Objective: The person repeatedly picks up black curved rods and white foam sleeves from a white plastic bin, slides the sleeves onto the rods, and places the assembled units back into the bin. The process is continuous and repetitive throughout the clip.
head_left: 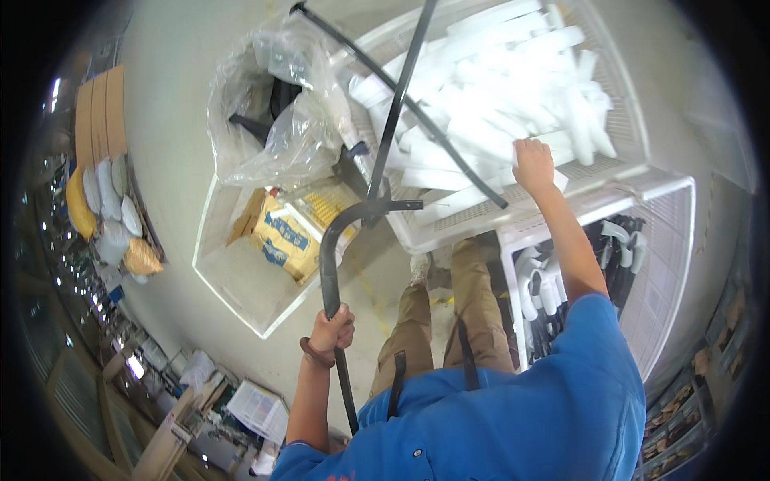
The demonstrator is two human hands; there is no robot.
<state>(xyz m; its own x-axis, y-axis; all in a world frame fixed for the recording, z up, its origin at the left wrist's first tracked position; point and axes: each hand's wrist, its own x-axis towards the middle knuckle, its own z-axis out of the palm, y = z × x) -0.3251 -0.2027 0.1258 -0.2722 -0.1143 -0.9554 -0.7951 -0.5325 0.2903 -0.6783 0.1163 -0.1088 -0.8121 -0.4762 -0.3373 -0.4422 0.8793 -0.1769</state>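
Observation:
My left hand (330, 330) is wrapped round a bent black metal tube frame (329, 260). From that grip the frame rises in a curve to a joint, where long straight black bars (401, 96) cross and reach over the crate ahead. My right hand (533, 167) is closed at the near right of a heap of white foam pieces (513, 88), its fingers on one of them; the hand partly hides that piece. The heap fills a large white plastic crate (630, 104).
At the left, a white crate (233, 301) holds a yellow printed bag (282, 240) and a clear plastic bag (309, 140) with black parts inside. Near my right side, another white crate (678, 232) holds several black tubes with white-wrapped ends (536, 293). Cardboard (100, 112) lies at the far left.

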